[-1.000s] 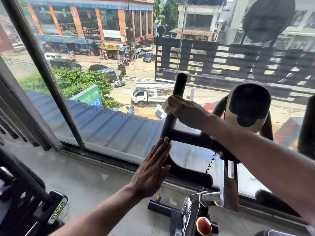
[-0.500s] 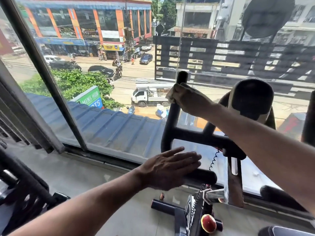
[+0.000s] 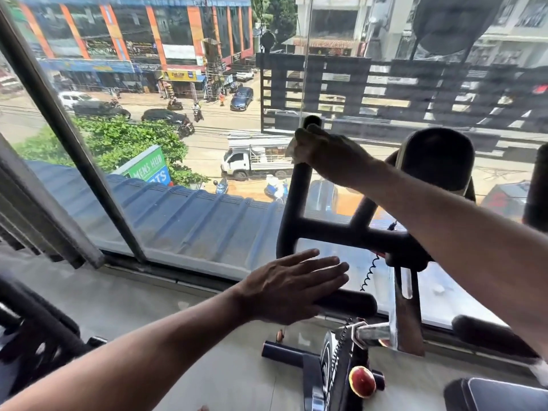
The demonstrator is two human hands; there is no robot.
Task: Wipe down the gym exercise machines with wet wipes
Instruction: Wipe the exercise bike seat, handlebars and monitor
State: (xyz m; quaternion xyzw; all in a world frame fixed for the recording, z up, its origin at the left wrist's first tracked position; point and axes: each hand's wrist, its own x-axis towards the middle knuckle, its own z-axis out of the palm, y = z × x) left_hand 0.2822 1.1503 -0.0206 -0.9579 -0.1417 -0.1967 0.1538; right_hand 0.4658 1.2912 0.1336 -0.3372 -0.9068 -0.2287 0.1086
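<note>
A black exercise bike handlebar (image 3: 292,209) rises in front of the window. My right hand (image 3: 329,152) wraps around the upper part of its left upright, holding a pale wet wipe (image 3: 292,149) against the bar; only an edge of the wipe shows. My left hand (image 3: 293,286) lies flat with straight fingers on the lower near grip (image 3: 353,302) of the handlebar. The bike's console (image 3: 436,158) stands behind my right forearm.
A large window with a dark frame post (image 3: 80,161) is right behind the handlebar. Another machine's black parts (image 3: 35,330) sit at lower left. The bike's red knob (image 3: 362,381), frame and seat edge (image 3: 498,394) lie below. Grey floor (image 3: 148,295) stretches under my left arm.
My right hand has slid up the left upright with the wipe. My left hand moved from the upright's bend onto the lower grip and now lies flat there.
</note>
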